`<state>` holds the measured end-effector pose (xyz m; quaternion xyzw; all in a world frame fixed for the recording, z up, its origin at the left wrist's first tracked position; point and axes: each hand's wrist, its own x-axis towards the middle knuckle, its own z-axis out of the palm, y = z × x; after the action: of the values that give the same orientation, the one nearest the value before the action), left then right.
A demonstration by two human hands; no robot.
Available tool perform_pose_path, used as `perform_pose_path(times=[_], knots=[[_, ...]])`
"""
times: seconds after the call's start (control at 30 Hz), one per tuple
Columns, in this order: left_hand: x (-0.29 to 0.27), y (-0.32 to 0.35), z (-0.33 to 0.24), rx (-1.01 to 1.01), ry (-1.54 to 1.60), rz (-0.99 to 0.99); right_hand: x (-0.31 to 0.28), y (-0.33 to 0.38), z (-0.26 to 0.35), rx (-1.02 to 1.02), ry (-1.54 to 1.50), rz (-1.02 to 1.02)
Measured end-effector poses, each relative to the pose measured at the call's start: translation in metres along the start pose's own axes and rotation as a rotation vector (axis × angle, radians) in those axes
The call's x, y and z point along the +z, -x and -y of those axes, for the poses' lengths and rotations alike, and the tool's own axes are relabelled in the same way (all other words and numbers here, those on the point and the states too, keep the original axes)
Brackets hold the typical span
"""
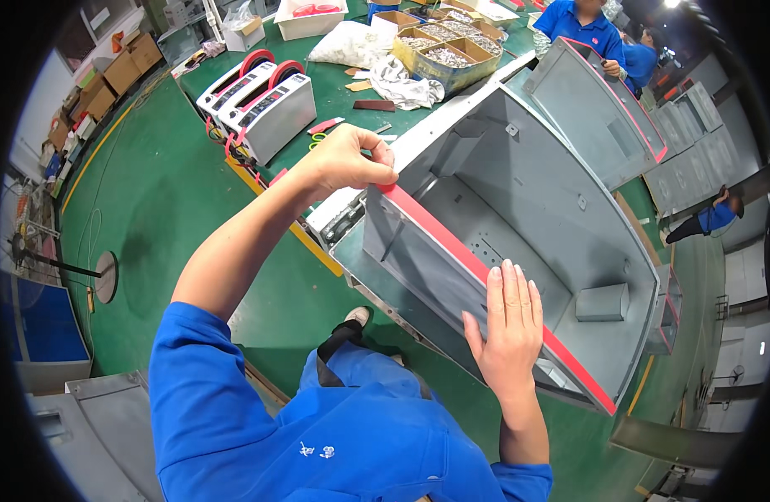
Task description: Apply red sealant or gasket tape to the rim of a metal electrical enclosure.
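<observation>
A blue cloth shirt (351, 435) fills six o'clock; left hand (351, 157), eleven, pinches red tape strip (444, 233); open right hand (510, 339), four, touches grey metal box (540, 159).

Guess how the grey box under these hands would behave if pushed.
The grey box is probably stiff: its panels form sharp corners. Being hollow, it may be light for its size. Flat sides suggest sliding, not rolling.

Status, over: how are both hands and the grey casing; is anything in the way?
Left hand pinched at upper end of red strip; right hand flat over it. Grey casing open, strip along near rim. Yellow-handled scissors nearby, off the strip.
</observation>
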<state>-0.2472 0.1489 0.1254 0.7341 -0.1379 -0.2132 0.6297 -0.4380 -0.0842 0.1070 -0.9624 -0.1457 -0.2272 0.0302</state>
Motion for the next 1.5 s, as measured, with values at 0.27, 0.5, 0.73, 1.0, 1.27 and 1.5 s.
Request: perform_pose_path(times=[0.27,0.5,0.73,1.0,1.27,1.5], knots=[[0.000,0.000,-0.001,0.004,-0.051,0.001,0.000,-0.001,0.000,-0.003,0.011,-0.001],[-0.002,0.000,0.000,0.010,-0.071,0.012,0.000,-0.001,0.000,-0.005,0.013,0.003],[-0.002,-0.001,0.003,0.008,-0.038,0.020,0.001,-0.001,0.001,0.001,0.012,0.002],[-0.004,0.007,-0.006,0.059,-0.019,-0.039,0.002,0.001,-0.002,-0.014,0.024,-0.015],[0.033,0.100,-0.031,0.293,0.067,0.076,-0.005,0.004,-0.005,0.001,-0.065,-0.043],[0.086,0.136,0.070,0.093,0.468,-0.183,-0.007,0.008,0.005,-0.110,-0.441,-0.330]])
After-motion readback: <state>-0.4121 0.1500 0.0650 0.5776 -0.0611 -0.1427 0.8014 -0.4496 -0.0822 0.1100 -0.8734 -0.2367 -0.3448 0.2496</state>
